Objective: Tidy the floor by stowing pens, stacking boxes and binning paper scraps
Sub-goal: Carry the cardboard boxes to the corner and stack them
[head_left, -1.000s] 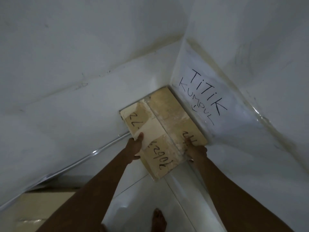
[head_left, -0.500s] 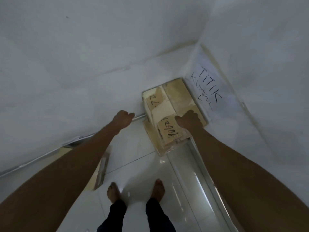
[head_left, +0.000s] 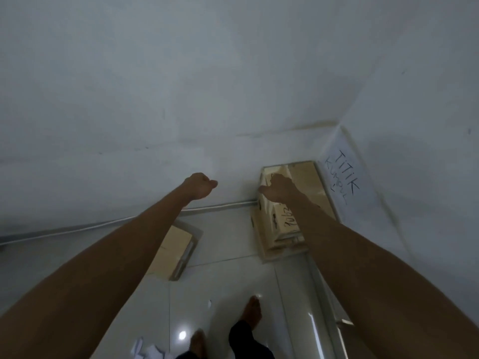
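Two tan cardboard boxes (head_left: 282,229) with black scrawl are stacked in the corner, under a white sheet lettered "TITIK KUMPUL" (head_left: 344,177). My right hand (head_left: 280,189) is over the far left part of the top box, thumb spread and fingers relaxed; I cannot tell whether it touches the box. My left hand (head_left: 199,186) is raised in front of the wall, left of the stack, loosely curled and holding nothing. A third tan box (head_left: 172,248) lies on the floor below my left forearm. Crumpled white paper scraps (head_left: 153,351) lie at the bottom edge.
White walls meet in the corner at right. A white cable (head_left: 103,224) runs along the base of the left wall. One small scrap (head_left: 209,303) lies on the glossy white tile floor. My bare feet (head_left: 252,312) stand near the bottom centre.
I have stood up and backed away, so the stack looks smaller and farther right. My right hand has moved up over the top box; the floor box and scraps have come into view.
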`<state>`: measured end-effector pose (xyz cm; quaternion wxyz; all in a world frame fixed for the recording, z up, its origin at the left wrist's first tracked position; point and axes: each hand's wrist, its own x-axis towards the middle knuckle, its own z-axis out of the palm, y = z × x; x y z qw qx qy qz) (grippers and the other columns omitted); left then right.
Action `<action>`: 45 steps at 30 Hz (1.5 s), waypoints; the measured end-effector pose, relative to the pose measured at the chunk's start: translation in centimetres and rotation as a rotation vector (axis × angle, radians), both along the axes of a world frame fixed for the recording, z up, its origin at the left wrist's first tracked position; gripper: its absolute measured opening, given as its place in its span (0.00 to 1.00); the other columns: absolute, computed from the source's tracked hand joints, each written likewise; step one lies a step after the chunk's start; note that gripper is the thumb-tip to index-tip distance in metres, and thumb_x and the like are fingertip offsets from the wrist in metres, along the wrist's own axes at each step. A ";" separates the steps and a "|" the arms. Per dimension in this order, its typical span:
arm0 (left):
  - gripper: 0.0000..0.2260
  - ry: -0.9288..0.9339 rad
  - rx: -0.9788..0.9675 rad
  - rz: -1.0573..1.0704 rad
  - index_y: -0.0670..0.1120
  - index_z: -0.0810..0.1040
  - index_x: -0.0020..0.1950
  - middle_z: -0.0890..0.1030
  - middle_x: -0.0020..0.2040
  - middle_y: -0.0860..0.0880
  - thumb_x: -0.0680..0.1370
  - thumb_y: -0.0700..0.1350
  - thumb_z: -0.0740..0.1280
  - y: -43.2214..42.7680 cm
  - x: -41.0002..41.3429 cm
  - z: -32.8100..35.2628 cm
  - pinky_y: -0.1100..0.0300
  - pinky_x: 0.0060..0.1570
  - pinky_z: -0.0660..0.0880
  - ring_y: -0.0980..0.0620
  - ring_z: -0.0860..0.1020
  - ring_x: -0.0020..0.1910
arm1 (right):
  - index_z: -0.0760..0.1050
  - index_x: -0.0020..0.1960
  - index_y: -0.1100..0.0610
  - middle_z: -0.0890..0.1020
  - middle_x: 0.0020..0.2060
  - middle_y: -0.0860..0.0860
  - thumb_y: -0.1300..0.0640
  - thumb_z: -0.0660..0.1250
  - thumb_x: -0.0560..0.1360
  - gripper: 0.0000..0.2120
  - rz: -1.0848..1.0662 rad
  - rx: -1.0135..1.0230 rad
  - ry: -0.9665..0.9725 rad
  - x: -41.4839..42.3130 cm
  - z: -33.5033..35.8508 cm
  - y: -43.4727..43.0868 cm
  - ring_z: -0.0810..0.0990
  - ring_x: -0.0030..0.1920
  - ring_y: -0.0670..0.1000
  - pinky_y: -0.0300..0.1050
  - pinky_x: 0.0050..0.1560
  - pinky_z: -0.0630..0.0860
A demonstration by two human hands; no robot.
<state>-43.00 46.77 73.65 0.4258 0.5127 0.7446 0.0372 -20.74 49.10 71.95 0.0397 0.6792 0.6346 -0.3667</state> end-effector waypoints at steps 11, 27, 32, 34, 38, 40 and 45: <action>0.24 -0.029 0.068 -0.010 0.35 0.69 0.69 0.67 0.73 0.39 0.81 0.52 0.60 -11.7 -8.1 5.0 0.51 0.69 0.65 0.41 0.67 0.70 | 0.57 0.75 0.65 0.62 0.74 0.60 0.40 0.60 0.78 0.37 0.194 0.031 -0.087 -8.5 6.5 -8.9 0.64 0.73 0.60 0.50 0.69 0.65; 0.23 -0.023 0.083 0.094 0.35 0.69 0.69 0.70 0.71 0.39 0.82 0.51 0.58 -25.0 -16.1 9.6 0.54 0.63 0.68 0.43 0.71 0.67 | 0.74 0.50 0.64 0.75 0.45 0.59 0.40 0.59 0.79 0.25 0.414 0.007 -0.081 -16.4 10.8 -18.9 0.75 0.43 0.56 0.48 0.47 0.70; 0.23 -0.021 0.083 0.162 0.36 0.70 0.69 0.70 0.71 0.39 0.81 0.52 0.59 -27.8 -16.5 9.8 0.51 0.65 0.68 0.42 0.70 0.68 | 0.72 0.64 0.68 0.76 0.60 0.63 0.39 0.58 0.79 0.32 0.454 0.016 -0.075 -15.9 11.4 -20.9 0.78 0.55 0.61 0.53 0.54 0.75; 0.23 -0.039 0.068 0.198 0.38 0.71 0.68 0.71 0.69 0.40 0.80 0.53 0.60 -28.9 -16.6 9.7 0.51 0.58 0.71 0.41 0.72 0.66 | 0.72 0.63 0.68 0.77 0.60 0.63 0.39 0.58 0.79 0.32 0.466 0.012 -0.087 -15.2 11.3 -21.5 0.78 0.55 0.61 0.53 0.54 0.75; 0.22 -0.053 0.052 0.247 0.42 0.73 0.66 0.73 0.65 0.43 0.79 0.55 0.62 -31.1 -16.1 9.6 0.54 0.49 0.70 0.42 0.74 0.57 | 0.74 0.59 0.68 0.77 0.57 0.62 0.39 0.57 0.79 0.31 0.494 0.022 -0.117 -14.0 11.3 -22.6 0.75 0.48 0.58 0.49 0.47 0.71; 0.22 -0.039 0.038 0.255 0.43 0.73 0.66 0.73 0.63 0.44 0.79 0.56 0.62 -32.3 -15.6 9.3 0.53 0.50 0.71 0.43 0.74 0.58 | 0.74 0.57 0.68 0.77 0.55 0.62 0.38 0.57 0.79 0.30 0.512 0.022 -0.119 -14.0 11.3 -23.3 0.76 0.47 0.58 0.49 0.47 0.72; 0.20 -0.036 0.036 0.257 0.42 0.75 0.62 0.75 0.60 0.41 0.79 0.56 0.62 -34.7 -14.8 8.4 0.53 0.48 0.71 0.43 0.75 0.53 | 0.73 0.63 0.70 0.76 0.60 0.65 0.39 0.57 0.79 0.33 0.541 0.026 -0.088 -14.4 11.5 -25.0 0.78 0.55 0.63 0.55 0.54 0.76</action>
